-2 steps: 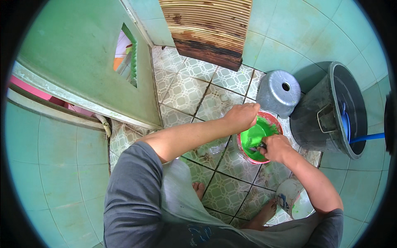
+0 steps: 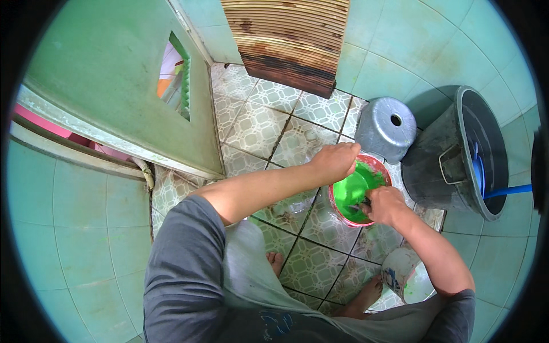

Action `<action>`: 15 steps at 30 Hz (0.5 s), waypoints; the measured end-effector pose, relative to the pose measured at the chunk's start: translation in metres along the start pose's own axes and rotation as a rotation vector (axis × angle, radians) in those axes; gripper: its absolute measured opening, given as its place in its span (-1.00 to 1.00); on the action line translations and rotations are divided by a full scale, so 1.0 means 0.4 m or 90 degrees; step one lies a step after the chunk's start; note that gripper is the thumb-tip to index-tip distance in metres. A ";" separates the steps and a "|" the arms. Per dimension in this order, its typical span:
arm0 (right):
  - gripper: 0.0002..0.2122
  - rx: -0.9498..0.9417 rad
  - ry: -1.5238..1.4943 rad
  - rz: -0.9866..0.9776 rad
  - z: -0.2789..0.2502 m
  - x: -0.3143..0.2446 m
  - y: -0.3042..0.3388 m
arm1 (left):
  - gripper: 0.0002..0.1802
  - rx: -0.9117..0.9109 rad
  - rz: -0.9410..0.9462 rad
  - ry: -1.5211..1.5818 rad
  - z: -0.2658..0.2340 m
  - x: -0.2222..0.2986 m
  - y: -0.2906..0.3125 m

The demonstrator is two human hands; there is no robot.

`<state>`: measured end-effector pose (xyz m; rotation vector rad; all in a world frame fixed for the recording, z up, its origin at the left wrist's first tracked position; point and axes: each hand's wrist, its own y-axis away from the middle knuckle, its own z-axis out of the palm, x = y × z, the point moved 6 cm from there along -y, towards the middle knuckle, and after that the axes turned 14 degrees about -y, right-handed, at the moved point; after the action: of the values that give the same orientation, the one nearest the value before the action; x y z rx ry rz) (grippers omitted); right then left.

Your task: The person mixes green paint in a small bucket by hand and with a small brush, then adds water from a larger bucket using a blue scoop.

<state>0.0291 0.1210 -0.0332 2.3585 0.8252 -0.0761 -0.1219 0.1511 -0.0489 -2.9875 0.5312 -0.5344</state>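
Note:
A small bucket [image 2: 350, 222] with a red rim holds bright green paint [image 2: 355, 186]. My left hand [image 2: 336, 162] is closed at the bucket's far left rim, its fingertips mostly hidden. At the near right side of the rim, my right hand [image 2: 382, 206] is closed around a dark, short tool [image 2: 360, 206]. The tool's lower end dips into the green paint, so its kind does not show.
A grey upturned stool [image 2: 386, 128] with a hole touches the bucket's far side. Right of it stands a large black bin [image 2: 434, 171] with a blue handle [image 2: 506, 190] sticking out. A dirty white pail [image 2: 409, 274] lies by my right foot. A slatted wooden panel [image 2: 289, 43] leans on the wall beyond the green door [image 2: 114, 74].
My right hand and the dark tool have shifted very slightly within the bucket. My left hand stays in place.

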 end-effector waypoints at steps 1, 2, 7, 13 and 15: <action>-0.72 0.034 0.030 0.006 0.000 0.014 0.003 | -0.72 -0.003 -0.002 -0.002 -0.002 0.002 0.001; -0.72 0.035 0.028 0.004 0.003 0.023 0.002 | -0.72 -0.004 -0.002 -0.003 -0.005 0.003 0.002; -0.75 0.180 -0.014 -0.038 -0.015 0.056 -0.005 | -0.73 0.005 0.006 -0.009 0.003 0.014 -0.018; -0.74 0.068 -0.040 -0.103 -0.006 0.008 -0.011 | -0.74 0.017 0.027 -0.039 -0.005 0.009 -0.013; -0.74 0.045 -0.019 -0.053 -0.011 0.024 -0.005 | -0.73 0.009 0.028 -0.030 -0.008 0.014 -0.015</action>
<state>0.0350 0.1300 -0.0330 2.3826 0.9205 -0.1772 -0.1160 0.1547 -0.0432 -2.9584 0.5858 -0.4621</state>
